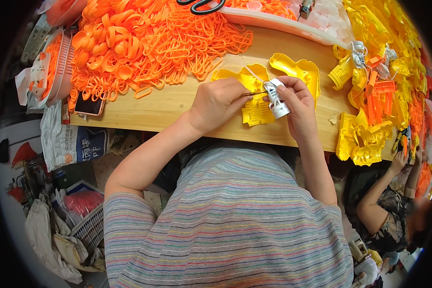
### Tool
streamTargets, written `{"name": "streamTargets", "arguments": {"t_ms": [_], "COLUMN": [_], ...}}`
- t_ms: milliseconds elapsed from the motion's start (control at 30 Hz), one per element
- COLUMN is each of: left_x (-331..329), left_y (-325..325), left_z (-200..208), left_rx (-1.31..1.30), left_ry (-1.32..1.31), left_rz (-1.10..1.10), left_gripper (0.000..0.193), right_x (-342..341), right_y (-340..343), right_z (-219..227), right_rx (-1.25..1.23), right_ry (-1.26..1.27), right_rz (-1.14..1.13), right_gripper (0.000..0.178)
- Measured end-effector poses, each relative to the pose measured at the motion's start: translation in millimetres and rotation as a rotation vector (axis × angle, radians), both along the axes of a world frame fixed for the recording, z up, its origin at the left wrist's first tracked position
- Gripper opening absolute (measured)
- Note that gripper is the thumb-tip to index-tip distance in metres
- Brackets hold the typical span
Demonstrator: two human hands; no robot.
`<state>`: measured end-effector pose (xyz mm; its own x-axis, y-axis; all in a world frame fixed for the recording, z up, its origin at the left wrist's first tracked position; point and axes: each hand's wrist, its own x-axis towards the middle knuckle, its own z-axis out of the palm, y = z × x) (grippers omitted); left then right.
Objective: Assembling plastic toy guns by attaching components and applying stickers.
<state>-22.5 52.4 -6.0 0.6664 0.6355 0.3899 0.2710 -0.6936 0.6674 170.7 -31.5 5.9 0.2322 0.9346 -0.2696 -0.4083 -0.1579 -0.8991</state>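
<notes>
In my right hand (297, 103) is a small white plastic module (277, 102) with thin wires, gripped between thumb and fingers. My left hand (221, 103) is closed, its thumb and index finger pinching the thin dark wires (254, 93) that run to the module. Just beneath the hands lies a yellow plastic shell half (258, 113), partly covered by my fingers. A second yellow shell half (300, 72) rests behind my right hand, its hollow side facing up.
Orange plastic loops and caps (144, 43) are heaped at the back left, beside a phone (89, 104). A translucent tray (283, 26) stands at the back with black-handled scissors (201, 6). Yellow shells (365, 137) pile up on the right, where a co-worker (389, 211) sits.
</notes>
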Motion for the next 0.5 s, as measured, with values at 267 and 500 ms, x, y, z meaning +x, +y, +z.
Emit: {"name": "streamTargets", "arguments": {"t_ms": [267, 500], "left_x": [2.3, -2.0], "left_y": [-6.9, -11.2], "left_z": [1.7, 19.6], "left_rx": [0.305, 0.114], "left_ry": [0.114, 0.073], "left_rz": [-0.041, -0.077], "left_gripper": [0.011, 0.025], "right_x": [-2.5, 2.7], "right_y": [-2.0, -4.8], "right_z": [0.7, 5.6], "right_rx": [0.007, 0.007], "right_ry": [0.003, -0.047], "right_rz": [-0.013, -0.02], "right_gripper": [0.024, 0.027]}}
